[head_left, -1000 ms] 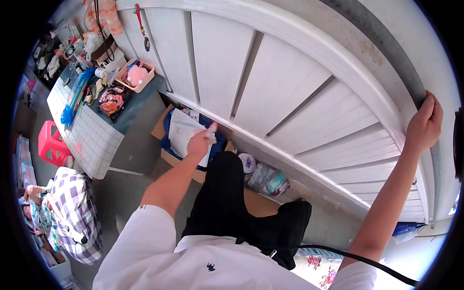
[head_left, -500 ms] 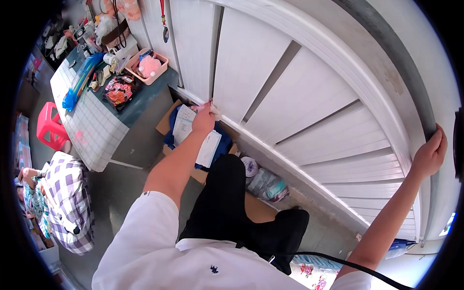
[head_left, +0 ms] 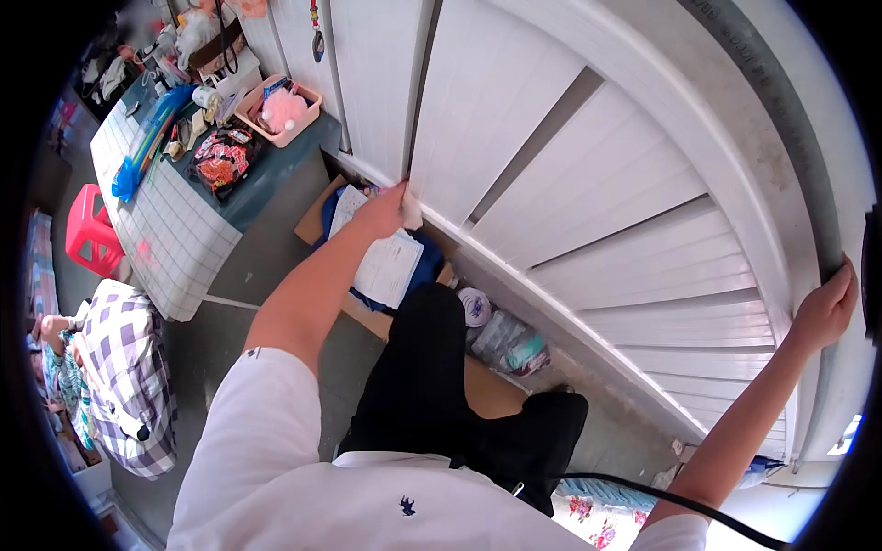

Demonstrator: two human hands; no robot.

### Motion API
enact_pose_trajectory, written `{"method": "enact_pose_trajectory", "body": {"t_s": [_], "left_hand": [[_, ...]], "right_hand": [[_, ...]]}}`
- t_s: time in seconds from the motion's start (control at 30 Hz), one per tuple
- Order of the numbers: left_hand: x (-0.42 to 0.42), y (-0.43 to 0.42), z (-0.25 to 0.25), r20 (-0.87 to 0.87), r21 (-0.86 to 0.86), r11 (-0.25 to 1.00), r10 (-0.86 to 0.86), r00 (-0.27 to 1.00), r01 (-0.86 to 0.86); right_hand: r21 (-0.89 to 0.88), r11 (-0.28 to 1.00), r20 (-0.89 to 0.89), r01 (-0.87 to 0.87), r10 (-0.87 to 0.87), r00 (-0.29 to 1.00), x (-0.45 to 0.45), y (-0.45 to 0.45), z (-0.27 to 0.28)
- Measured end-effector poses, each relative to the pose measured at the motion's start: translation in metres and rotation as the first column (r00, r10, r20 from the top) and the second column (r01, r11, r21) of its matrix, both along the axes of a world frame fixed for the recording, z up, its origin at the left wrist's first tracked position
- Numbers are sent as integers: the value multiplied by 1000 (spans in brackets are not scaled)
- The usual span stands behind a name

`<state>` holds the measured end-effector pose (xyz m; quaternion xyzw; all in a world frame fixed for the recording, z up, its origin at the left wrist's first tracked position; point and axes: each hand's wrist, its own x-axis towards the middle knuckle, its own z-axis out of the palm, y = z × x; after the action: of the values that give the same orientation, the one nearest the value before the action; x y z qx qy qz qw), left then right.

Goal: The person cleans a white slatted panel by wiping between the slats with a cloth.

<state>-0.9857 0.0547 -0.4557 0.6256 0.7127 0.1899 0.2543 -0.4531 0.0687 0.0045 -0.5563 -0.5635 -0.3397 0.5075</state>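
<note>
My left hand (head_left: 384,211) is closed on a crumpled whitish cloth (head_left: 412,213), close to the lower rail of the white slatted panel (head_left: 514,119). Below it, a cardboard box (head_left: 367,318) holds dark blue fabric and sheets of paper (head_left: 390,266) with writing. At the far right, my right hand (head_left: 825,308) has its fingers wrapped over the edge of the grey curved rim (head_left: 781,110) along the panel.
A desk (head_left: 175,230) at the left carries a pink basket (head_left: 312,114) and a dark patterned bag (head_left: 222,161). A red stool (head_left: 90,230) stands beyond. Another person (head_left: 57,367) is at the lower left. Plastic-wrapped items (head_left: 505,342) lie beside my knees.
My left hand has moved from above the papers up to the panel's lower rail, with the cloth still in it. My right hand has slid down along the rim.
</note>
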Motion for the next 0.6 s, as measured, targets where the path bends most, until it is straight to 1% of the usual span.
{"method": "enact_pose_trajectory", "body": {"t_s": [0.03,0.1,0.13,0.23,0.27,0.37,0.4,0.47,0.5,0.53,0.57,0.6], "left_hand": [[4,-7,13,-8,-73,997,33,999,-34],[8,-12,32,-141,-172,984,19,990,-44],[10,-13,33,-204,-229,972,5,979,-52],[-1,19,-16,-287,35,998,56,956,-48],[-2,27,-9,-315,-30,999,17,949,-28],[-2,30,-8,-207,-48,999,-12,978,2],[-3,28,-14,-217,82,997,15,976,3],[3,15,-38,-222,333,943,56,973,22],[12,6,-20,-175,149,989,51,983,-25],[20,-7,17,-129,-47,997,58,990,-64],[24,-13,39,-88,-239,966,76,993,-95],[24,-11,42,-101,-208,974,73,992,-92]], "right_hand": [[0,1000,5,-17,17,1000,0,1,1],[-7,999,13,-39,39,999,2,0,-1],[-5,999,2,-33,33,999,2,-2,-1],[-5,999,0,-40,40,999,-2,0,-1],[-4,999,9,-46,46,999,2,1,-1],[-10,1000,2,-27,27,1000,0,-2,-1],[-6,1000,-8,-18,18,1000,-3,-1,0],[7,999,-17,-51,51,999,-4,0,1],[2,998,-19,-63,63,998,-2,-1,-1],[6,998,-15,-67,67,998,0,-1,-2],[12,997,-11,-73,73,997,1,1,-2],[21,996,-6,-82,82,997,2,2,-2]]}}
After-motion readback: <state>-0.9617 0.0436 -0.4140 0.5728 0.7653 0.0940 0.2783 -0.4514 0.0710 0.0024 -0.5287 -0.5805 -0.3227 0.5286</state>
